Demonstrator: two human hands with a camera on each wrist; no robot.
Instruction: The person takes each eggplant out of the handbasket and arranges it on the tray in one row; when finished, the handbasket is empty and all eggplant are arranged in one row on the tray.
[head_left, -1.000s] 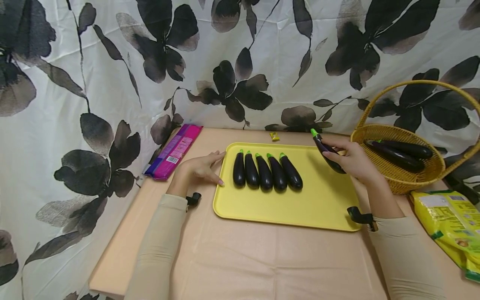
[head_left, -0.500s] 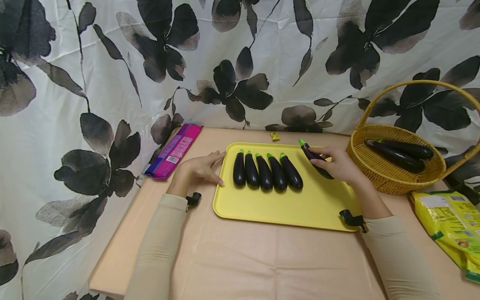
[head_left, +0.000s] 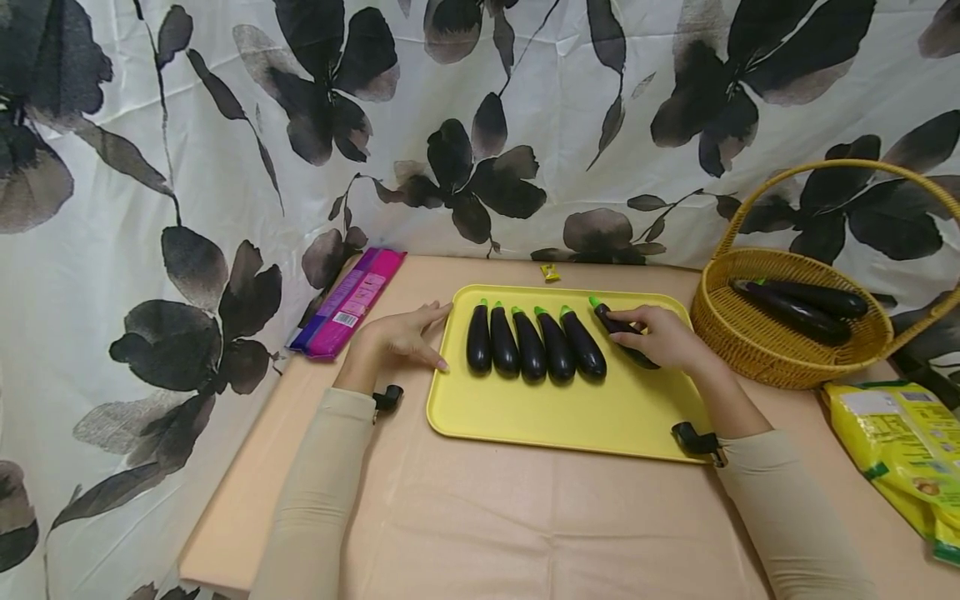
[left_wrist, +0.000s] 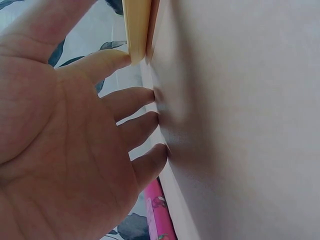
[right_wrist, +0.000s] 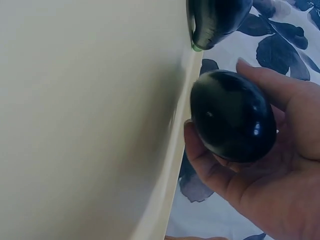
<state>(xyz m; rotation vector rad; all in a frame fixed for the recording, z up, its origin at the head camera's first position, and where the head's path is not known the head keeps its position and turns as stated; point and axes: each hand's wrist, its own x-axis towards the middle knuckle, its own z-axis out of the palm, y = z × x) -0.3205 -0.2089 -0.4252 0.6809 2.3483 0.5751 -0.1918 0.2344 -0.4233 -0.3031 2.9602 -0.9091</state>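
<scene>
On the yellow tray (head_left: 525, 417) lies a row of several eggplants (head_left: 532, 348), stems toward the back. Right of that row, my right hand (head_left: 663, 337) grips another eggplant (head_left: 604, 317) between thumb and fingers, its stem tilted back and left. The right wrist view shows the rounded end of this eggplant (right_wrist: 232, 117) in the hand (right_wrist: 270, 170). My left hand (head_left: 401, 333) touches the tray's left edge with fingers spread; in the left wrist view the hand (left_wrist: 75, 135) has fingertips on the table surface and one at the tray rim (left_wrist: 137, 30).
A wicker basket (head_left: 738, 342) holding two eggplants (head_left: 795, 312) stands to the right of the tray, with a yellow bag (head_left: 900, 442) in front of it. At the back left lies a pink and purple package (head_left: 348, 304). A small yellow packet (head_left: 550, 272) is behind the tray.
My right hand has moved left and slightly down over the tray with its eggplant, closer to the row. My left hand has stayed in place.
</scene>
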